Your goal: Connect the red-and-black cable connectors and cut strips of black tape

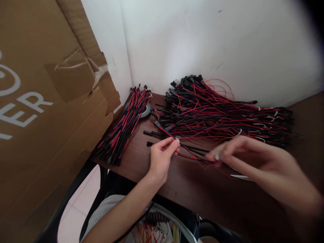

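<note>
My left hand [163,157] pinches a thin red-and-dark wire cable [186,147] between thumb and fingers, above the brown table. Black connectors [157,123] lie just beyond the fingertips. On the right, my right hand [243,157] is smeared by motion, its thumb and fingers brought together near the far ends of the wires. A small whitish spot shows at those fingers; what they hold is unclear. Beneath and between both hands lie a few black-sleeved cables [152,134] with black plugs at their left ends.
A large pile of red-and-black wire cables [215,118] lies against the white wall. Left of it, another cable bundle [126,125] rests partly over a roll of tape [145,110]. A cardboard box [50,101] stands at left. A white pointed object [240,176] lies under my right hand.
</note>
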A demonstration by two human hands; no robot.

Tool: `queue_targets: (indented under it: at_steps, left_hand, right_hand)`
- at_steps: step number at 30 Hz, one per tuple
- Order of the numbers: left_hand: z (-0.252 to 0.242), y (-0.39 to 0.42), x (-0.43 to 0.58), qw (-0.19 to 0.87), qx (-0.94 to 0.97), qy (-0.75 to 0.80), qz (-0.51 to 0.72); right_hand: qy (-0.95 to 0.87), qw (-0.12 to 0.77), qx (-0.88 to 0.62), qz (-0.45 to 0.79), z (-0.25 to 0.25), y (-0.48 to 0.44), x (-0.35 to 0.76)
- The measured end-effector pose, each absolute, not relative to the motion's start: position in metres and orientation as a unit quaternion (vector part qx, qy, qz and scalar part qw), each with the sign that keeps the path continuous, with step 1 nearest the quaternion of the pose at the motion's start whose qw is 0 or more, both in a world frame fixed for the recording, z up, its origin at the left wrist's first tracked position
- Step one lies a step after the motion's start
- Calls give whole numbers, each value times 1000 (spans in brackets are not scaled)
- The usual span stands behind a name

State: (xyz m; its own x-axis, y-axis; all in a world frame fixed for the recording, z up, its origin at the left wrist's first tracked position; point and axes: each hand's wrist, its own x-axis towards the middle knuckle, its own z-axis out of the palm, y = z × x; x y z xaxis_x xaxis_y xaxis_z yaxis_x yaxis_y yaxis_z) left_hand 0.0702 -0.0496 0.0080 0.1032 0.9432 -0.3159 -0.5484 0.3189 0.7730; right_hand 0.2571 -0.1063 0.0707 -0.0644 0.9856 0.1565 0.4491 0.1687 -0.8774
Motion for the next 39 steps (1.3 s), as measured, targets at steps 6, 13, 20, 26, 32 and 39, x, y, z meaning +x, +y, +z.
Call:
queue_targets:
  at_steps: [6, 13, 20, 26, 32, 39]
  left_hand:
    - [8, -49, 70, 706, 248, 397, 531]
    - [8, -49, 70, 708, 239, 401, 530]
    - [7, -50, 70, 708, 243, 396, 532]
    - [8, -51, 69, 707, 250, 391, 533]
    - [8, -50, 69, 704, 258, 385, 539]
    - [6, -50, 70, 709, 260, 385, 531]
  right_hand:
    - [-579, 470, -490, 452, 57, -56, 222]
    - [-683, 449, -551, 167, 32, -52, 212]
    - [-763, 423, -483, 75, 34, -56, 197]
    - [-758, 422, -472, 158, 38, -56, 198]
    - [-754, 415, -453, 233, 39, -56, 206]
    - [-566, 452, -526, 446, 36, -50, 204]
